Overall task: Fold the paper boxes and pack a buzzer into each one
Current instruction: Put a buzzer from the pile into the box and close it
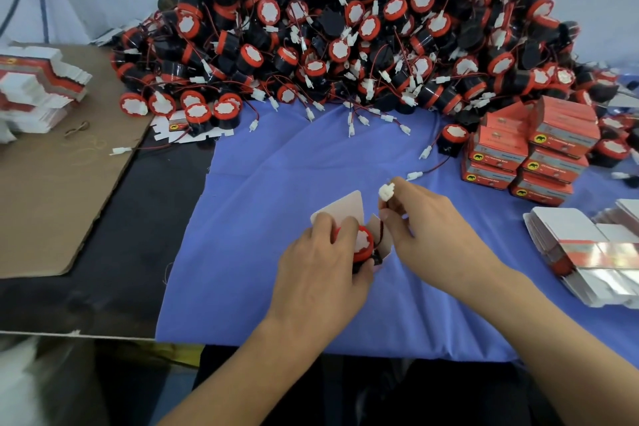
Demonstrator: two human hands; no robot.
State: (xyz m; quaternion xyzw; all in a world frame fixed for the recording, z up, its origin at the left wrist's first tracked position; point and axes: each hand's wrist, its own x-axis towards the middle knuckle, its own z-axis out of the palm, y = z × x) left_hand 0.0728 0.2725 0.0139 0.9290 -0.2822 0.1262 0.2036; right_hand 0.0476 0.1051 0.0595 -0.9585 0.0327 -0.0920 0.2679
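Buzzer (363,244) sits red face up in the mouth of the half-folded box (345,206), low in the middle of the blue cloth (259,201). On the head view, the only one I have, I see the left hand (321,270) curled round box and buzzer together, thumb at the near side. The right hand (425,221) pinches the white plug (386,191) between thumb and forefinger just above the box, and the thin wire (381,230) runs down from it to the buzzer. The trouble I expect is that wire. If the plug is not tucked in beside the body before the lid flap comes over, the lead may get nipped in the fold or hang out, and the box would not close flat. A pull on the plug could also tip the buzzer out, since the box looks open on that side. The small side flap by the wire seems easy to crease. Stray plugs from the heap (345,28) lie well apart, so I judge a snag there unlikely.
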